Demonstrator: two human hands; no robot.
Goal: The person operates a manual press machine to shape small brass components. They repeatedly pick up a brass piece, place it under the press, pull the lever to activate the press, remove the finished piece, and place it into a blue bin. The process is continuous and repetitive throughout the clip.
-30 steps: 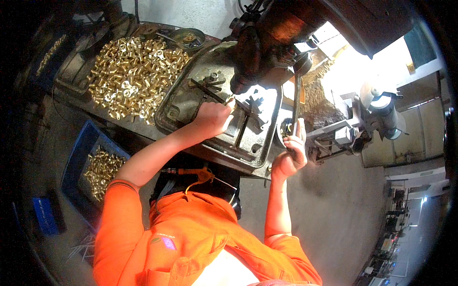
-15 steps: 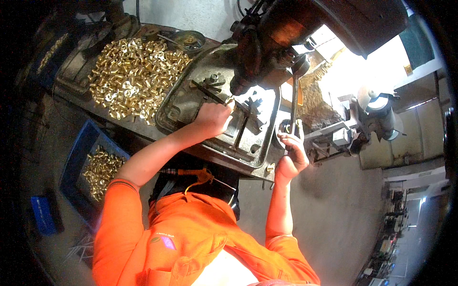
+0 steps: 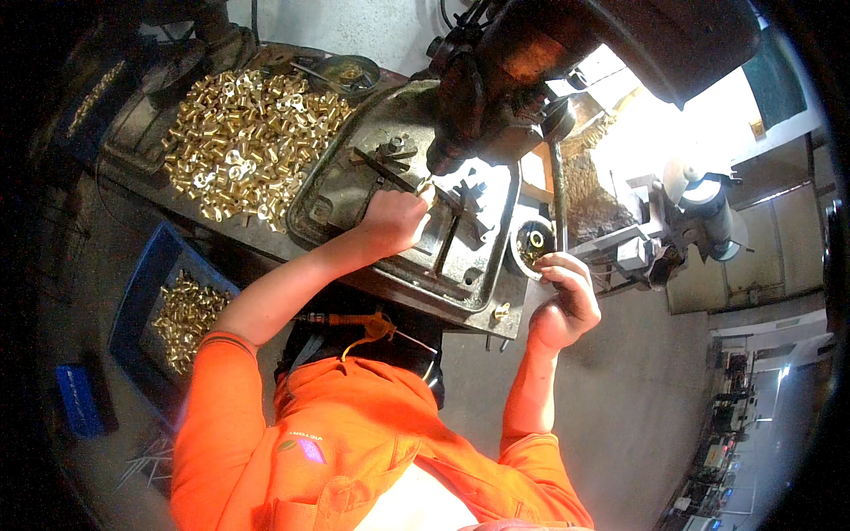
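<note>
My left hand point(image 3: 395, 221) is closed round a small brass fitting point(image 3: 427, 193), which it holds at the black bar fixture point(image 3: 456, 205) on the drill press's cast table point(image 3: 332, 181). Right above that fitting is the dark chuck point(image 3: 447, 157) of the drill press point(image 3: 522, 66). From the press head a long feed lever point(image 3: 559, 190) comes down, and the curled fingers of my right hand point(image 3: 567, 303) are closed at its lower end. The fingers hide the lever's tip. One loose brass fitting point(image 3: 501, 311) sits near the bench corner.
A big heap of brass fittings point(image 3: 252, 146) covers the bench left of the press. Below it, a blue bin point(image 3: 133, 305) holds more fittings point(image 3: 188, 320). A round bowl point(image 3: 522, 268) is beside my right hand. An orange-handled air gun point(image 3: 376, 326) hangs at the bench front.
My right hand has moved right with the end of the lever, which has swung the same way, uncovering the round bowl. The left hand stays at the fixture with the fitting.
</note>
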